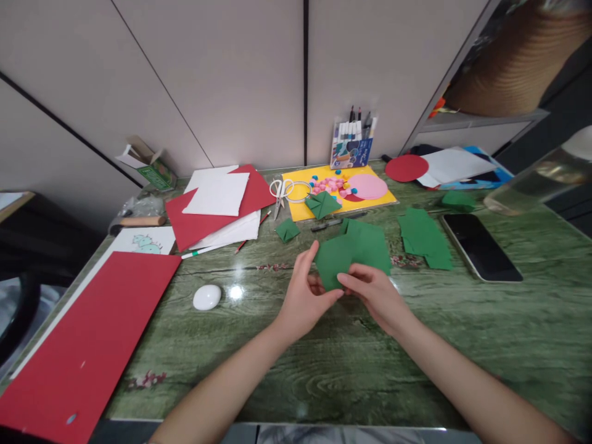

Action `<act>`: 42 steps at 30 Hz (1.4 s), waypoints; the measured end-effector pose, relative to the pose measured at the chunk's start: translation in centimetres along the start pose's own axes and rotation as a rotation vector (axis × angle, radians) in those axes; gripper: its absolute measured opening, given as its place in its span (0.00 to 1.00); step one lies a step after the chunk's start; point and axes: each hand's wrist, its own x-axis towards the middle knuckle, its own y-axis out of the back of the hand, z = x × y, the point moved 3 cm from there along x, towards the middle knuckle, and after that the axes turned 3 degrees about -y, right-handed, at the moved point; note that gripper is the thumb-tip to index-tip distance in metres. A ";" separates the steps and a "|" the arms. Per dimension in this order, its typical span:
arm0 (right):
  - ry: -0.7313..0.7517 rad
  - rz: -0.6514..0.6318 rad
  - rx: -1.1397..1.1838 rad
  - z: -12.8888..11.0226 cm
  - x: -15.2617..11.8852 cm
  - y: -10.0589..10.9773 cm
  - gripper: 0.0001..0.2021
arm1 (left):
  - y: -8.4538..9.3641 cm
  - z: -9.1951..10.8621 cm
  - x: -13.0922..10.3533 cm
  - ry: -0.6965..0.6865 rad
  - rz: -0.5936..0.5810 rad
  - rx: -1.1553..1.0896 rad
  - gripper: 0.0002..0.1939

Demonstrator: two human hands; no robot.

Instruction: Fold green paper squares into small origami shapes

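Note:
A small piece of green paper (333, 262) is held up between both hands, above the table. My left hand (303, 287) grips its left and lower edge, with the fingers partly behind it. At its lower right corner, my right hand (370, 287) pinches the paper between thumb and fingers. Just behind lie more green sheets (372, 240), partly covered by the held piece. Two folded green paper shapes rest farther back: a smaller one (287, 230) and a larger one (322, 205) that overlaps the yellow sheet.
White scissors (277, 196) and pink pieces lie by the yellow sheet (296, 211). Red card (97, 339) covers the left side, near a white oval object (207, 297). Green scraps (423, 237) and a phone (481, 246) lie right. A bottle (531, 179) and marker box (352, 145) stand behind.

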 end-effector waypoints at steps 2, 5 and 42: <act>-0.018 0.005 0.028 0.1 0.0 0.1 0.15 | -0.1 0.3 -0.1 -0.022 -0.023 0.063 0.42; -0.006 0.034 0.084 -0.1 0.1 0.4 0.15 | -0.1 0.7 -0.3 -0.071 -0.045 0.175 0.43; 0.109 0.217 0.455 -2.3 0.8 3.9 0.08 | -0.3 0.5 -0.7 -0.119 -0.178 0.325 0.32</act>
